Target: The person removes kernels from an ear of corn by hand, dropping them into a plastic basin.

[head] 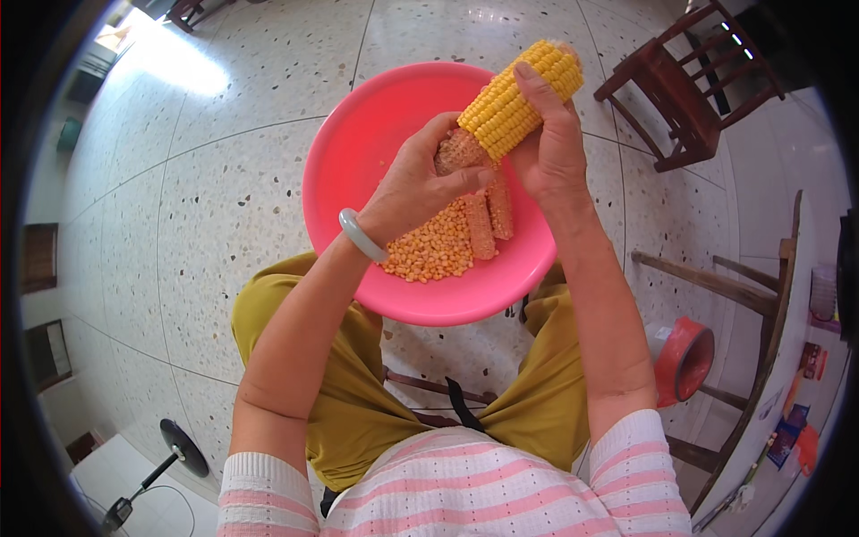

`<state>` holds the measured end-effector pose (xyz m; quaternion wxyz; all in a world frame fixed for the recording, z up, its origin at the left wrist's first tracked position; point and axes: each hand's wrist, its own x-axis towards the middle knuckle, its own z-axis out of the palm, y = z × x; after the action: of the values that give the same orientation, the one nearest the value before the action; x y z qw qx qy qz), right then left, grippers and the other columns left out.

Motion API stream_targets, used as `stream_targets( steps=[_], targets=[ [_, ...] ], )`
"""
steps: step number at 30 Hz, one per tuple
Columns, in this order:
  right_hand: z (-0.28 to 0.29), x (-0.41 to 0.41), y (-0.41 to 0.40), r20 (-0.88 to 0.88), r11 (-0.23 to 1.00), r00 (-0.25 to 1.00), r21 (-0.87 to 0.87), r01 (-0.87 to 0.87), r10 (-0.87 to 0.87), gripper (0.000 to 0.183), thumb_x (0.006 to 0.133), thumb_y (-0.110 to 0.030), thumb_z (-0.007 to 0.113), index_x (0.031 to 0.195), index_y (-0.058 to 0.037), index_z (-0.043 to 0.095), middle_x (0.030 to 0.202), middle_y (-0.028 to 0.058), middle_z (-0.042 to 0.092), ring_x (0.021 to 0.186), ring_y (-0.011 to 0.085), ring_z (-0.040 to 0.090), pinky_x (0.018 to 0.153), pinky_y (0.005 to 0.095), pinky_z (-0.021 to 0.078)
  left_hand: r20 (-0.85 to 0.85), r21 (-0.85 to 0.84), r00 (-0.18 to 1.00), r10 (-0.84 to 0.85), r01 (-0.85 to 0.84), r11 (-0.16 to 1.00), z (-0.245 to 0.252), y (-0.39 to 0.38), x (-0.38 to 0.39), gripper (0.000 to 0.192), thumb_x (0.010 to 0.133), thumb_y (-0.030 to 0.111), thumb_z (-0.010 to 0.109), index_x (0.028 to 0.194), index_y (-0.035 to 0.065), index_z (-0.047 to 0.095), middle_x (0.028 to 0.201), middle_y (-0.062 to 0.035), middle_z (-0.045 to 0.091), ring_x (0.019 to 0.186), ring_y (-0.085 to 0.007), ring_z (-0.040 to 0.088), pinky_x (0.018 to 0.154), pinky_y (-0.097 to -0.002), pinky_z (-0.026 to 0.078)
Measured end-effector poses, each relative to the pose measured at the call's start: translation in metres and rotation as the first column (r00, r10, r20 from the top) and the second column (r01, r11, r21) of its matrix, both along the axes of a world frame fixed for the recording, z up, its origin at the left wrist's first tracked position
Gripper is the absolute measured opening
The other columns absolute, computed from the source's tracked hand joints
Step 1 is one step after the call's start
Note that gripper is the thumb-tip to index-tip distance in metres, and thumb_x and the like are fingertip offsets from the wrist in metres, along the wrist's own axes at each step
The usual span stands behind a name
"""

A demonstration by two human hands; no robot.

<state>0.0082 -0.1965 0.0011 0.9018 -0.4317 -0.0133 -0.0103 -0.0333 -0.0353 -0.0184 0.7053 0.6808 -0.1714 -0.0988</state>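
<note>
Above a pink plastic basin, both hands hold one ear of yellow corn, tilted up to the right. My left hand, with a pale bangle at the wrist, grips its lower end, where the cob is bare of kernels. My right hand holds the upper part, thumb lying over rows of kernels. Loose corn kernels lie heaped in the basin below my left hand. Beside them rest stripped corn cobs, partly hidden by the hands.
A wooden chair stands at the upper right. Further down on the right are a bin with a red plastic liner and a table holding small items. A stand with a round black base is at the lower left.
</note>
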Motion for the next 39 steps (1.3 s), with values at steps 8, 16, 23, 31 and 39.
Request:
stream_targets(
  steps=[8,16,23,31,39],
  targets=[
    [-0.002,0.003,-0.001,-0.031,1.000,0.999,0.006,-0.027,0.027,0.033,0.095,-0.021,0.068,0.121,-0.0066,0.053,0.109,0.0058,0.060,0.101,0.0192,0.061,0.091,0.0388,0.0547,-0.062,0.104,0.992,0.107,-0.100,0.990,0.003,0.005,-0.003,0.052,0.094,0.026,0.073,0.134,0.0022,0.049,0.114,-0.0058,0.061,0.099,-0.0100,0.061,0.083,-0.0269,0.055],
    [0.019,0.001,-0.009,-0.093,0.972,0.977,0.153,-0.177,0.193,0.038,0.093,-0.027,0.072,0.117,-0.0036,0.054,0.106,0.0128,0.063,0.097,0.0250,0.064,0.087,0.0442,0.0561,-0.428,-0.428,0.820,-0.381,0.188,0.884,0.013,0.010,-0.008,0.045,0.103,0.041,0.056,0.129,0.0045,0.053,0.103,-0.0035,0.058,0.088,-0.0111,0.057,0.078,-0.0271,0.053],
    [-0.002,0.010,-0.008,-0.122,0.993,0.989,0.089,-0.074,0.085,0.043,0.091,-0.028,0.073,0.120,-0.0046,0.051,0.105,0.0147,0.062,0.100,0.0286,0.064,0.089,0.0443,0.0563,-0.409,-0.274,0.886,-0.218,0.108,0.956,0.009,0.001,-0.007,0.046,0.101,0.040,0.060,0.127,0.0033,0.053,0.101,-0.0033,0.059,0.086,-0.0104,0.057,0.074,-0.0257,0.052],
    [0.001,0.007,-0.008,-0.132,0.993,0.986,0.073,-0.091,0.100,0.046,0.091,-0.029,0.074,0.121,-0.0044,0.051,0.105,0.0148,0.062,0.100,0.0281,0.064,0.088,0.0441,0.0570,-0.217,-0.124,0.960,-0.177,0.153,0.980,0.011,0.003,-0.006,0.043,0.099,0.033,0.065,0.124,-0.0007,0.056,0.096,-0.0021,0.061,0.081,-0.0087,0.058,0.071,-0.0256,0.051],
    [0.002,0.007,-0.008,-0.142,0.992,0.983,0.066,-0.106,0.115,0.047,0.091,-0.031,0.074,0.122,-0.0038,0.051,0.105,0.0153,0.062,0.100,0.0288,0.064,0.089,0.0444,0.0573,-0.204,-0.133,0.944,-0.259,0.235,0.963,0.014,0.010,-0.004,0.043,0.099,0.027,0.066,0.127,-0.0029,0.054,0.104,-0.0057,0.066,0.090,-0.0107,0.063,0.081,-0.0279,0.055]
  ],
)
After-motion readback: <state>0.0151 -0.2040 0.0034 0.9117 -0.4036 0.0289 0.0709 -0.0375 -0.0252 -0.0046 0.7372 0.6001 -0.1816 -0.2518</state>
